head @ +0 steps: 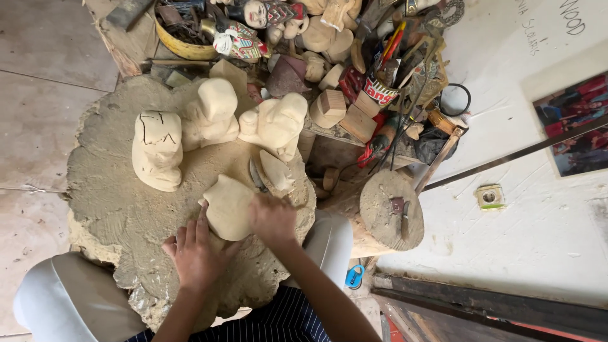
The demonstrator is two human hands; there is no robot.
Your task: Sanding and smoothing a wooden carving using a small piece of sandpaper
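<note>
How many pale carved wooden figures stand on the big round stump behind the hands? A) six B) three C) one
B, since three pale carved wooden figures stand in a row on the big round stump, beyond the flat wood piece that both hands touch.

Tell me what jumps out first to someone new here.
The hands: the left hand and right hand press on a pale wood blank atop a big rough stump at centre. Behind it stand three rough-carved figures, the leftmost cracked. Top right, a heap of wood bits and tools catches the eye, with a painted puppet at the top.
</note>
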